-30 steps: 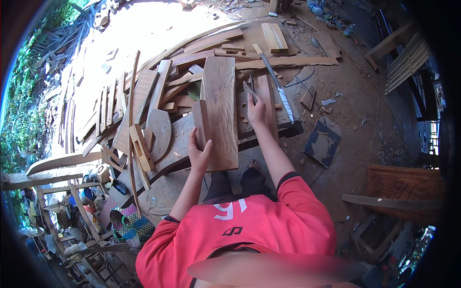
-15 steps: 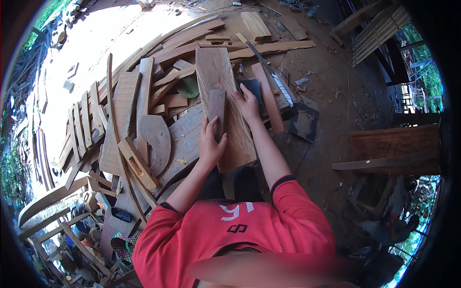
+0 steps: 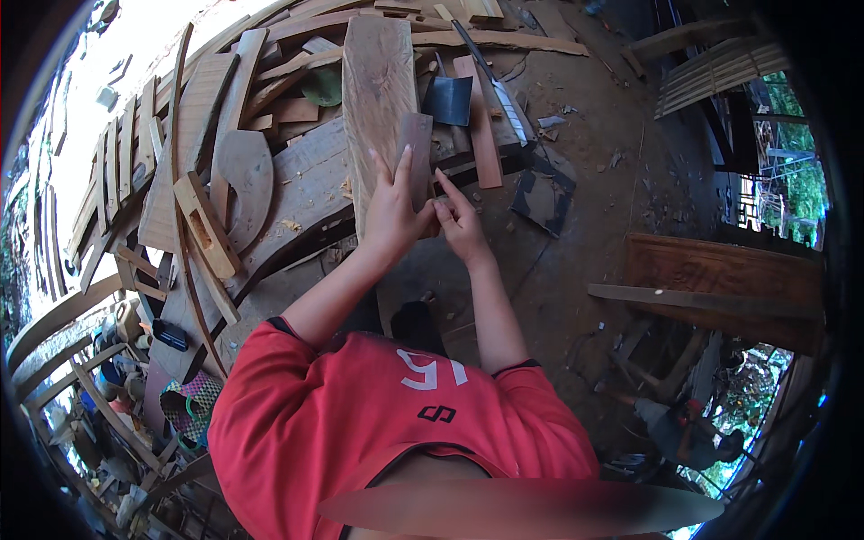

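Note:
A long pale brown board point(image 3: 379, 81) lies lengthwise in front of me, its far end over the wood pile. Along its right side rests a small, darker reddish-brown wooden block point(image 3: 417, 137). My left hand point(image 3: 392, 209) grips the block, its fingers stretched along the left side and its thumb across the near end. At the block's near right corner is my right hand point(image 3: 463, 232), its index finger and thumb closed around the edge close to my left thumb. The block's near end is partly hidden by my hands.
A grey work surface point(image 3: 310, 171) under the board carries curved wood pieces, a mortised wooden piece point(image 3: 206, 225) and a dark flat sheet point(image 3: 447, 101). A handsaw point(image 3: 506, 101) lies at the right. A carved panel point(image 3: 720, 270) stands farther right; another person point(image 3: 688, 432) is at lower right.
My right hand has left the board's right edge and come to the block's near end. The left hand has slid over the block. The whole view has shifted.

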`<state>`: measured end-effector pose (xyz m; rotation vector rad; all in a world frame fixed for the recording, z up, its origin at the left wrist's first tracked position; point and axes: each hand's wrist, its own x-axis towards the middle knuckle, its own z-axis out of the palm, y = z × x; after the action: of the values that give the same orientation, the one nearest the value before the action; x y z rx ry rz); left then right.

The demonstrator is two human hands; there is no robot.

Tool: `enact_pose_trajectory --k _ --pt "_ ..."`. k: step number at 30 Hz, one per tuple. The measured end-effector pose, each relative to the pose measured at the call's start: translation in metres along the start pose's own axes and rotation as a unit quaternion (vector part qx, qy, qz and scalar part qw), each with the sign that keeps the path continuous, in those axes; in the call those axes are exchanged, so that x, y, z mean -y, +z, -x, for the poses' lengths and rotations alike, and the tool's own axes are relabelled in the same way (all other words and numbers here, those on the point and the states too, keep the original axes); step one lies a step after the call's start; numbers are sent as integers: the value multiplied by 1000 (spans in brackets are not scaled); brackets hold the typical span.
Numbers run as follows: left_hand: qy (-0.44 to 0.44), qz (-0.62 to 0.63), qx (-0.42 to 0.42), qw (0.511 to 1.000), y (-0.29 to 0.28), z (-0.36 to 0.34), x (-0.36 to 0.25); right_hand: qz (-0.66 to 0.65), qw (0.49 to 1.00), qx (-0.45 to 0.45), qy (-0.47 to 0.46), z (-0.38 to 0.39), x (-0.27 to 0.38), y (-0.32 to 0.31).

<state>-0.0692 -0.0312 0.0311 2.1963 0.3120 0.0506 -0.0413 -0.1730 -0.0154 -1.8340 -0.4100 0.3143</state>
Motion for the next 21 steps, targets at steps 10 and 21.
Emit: enact_pose_trajectory --k 10,21 --pt "-17 -50 -45 998 52 67 -14 15 975 219 35 54 -14 -37" --pt "75 -327 240 911 -23 44 -12 141 940 254 -179 17 -15 -46"
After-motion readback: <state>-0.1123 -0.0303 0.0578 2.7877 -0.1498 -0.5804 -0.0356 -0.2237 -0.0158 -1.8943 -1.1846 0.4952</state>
